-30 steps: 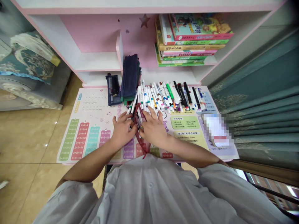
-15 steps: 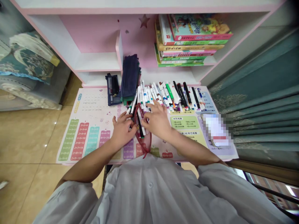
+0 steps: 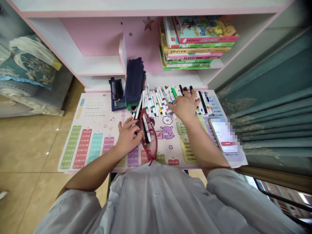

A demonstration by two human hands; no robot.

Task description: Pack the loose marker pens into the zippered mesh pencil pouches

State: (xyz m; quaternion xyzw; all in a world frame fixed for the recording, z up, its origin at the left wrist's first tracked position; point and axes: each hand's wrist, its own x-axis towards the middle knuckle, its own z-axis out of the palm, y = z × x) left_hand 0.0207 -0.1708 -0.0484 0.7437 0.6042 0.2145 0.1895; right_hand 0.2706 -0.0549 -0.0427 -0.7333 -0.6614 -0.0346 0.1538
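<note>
A red mesh pencil pouch [image 3: 149, 136] lies open on the printed desk mat [image 3: 97, 136] with a few markers inside it. My left hand [image 3: 127, 136] holds the pouch's left edge, fingers closed on it. My right hand [image 3: 185, 104] is stretched out to the row of markers [image 3: 158, 99] along the back of the desk and rests on the right part of that row, fingers curled over several markers. Whether it has one gripped is hidden under the fingers.
A stack of dark blue pouches [image 3: 134, 81] and a small dark case [image 3: 116, 93] stand at the back. Books [image 3: 195, 39] are piled on the pink shelf. A phone [image 3: 223, 135] lies at the right of the mat, beside a teal curtain [image 3: 273, 97].
My right hand has left the pouch and moved up and to the right onto the row of markers. The left hand has stayed on the pouch's edge.
</note>
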